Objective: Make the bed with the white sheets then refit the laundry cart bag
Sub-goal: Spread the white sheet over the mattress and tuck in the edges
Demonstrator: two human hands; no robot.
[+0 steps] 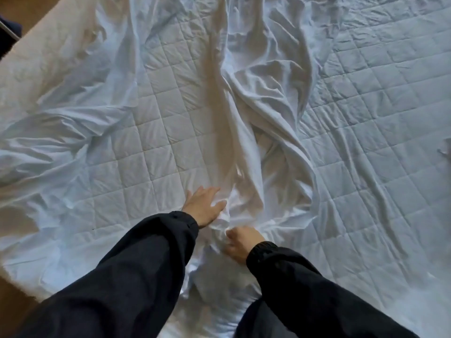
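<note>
1. View looks down from the head camera onto the bed [73, 57]. The quilted mattress pad [158, 123] lies bare in a broad patch left of centre.
2. The white sheet [256, 93] is on the bed, not spread flat. It is gathered into a long twisted ridge running from the far edge down the middle to the near edge. More of it lies crumpled on the left side of the mattress.
3. Right of the ridge, the quilt squares show with wrinkles running across them. Cannot tell whether a thin layer of sheet covers that part.
4. Left hand [202, 207]: palm down at the left foot of the ridge, fingers straight and slightly spread, thumb out to the side, resting on the fabric.
5. Right hand [242, 242]: just beside the left hand and nearer the body, fingers curled into the cloth, pinching a bunch of the sheet at the near end of the ridge.
6. Both arms are in dark sleeves [136, 269] and reach in from the bottom edge. They hide the near edge of the bed between them.
7. Surroundings: brown floor [14, 306] at lower left and upper left. A dark object [7, 32] at the upper left edge is cut off by the frame and not identifiable.
</note>
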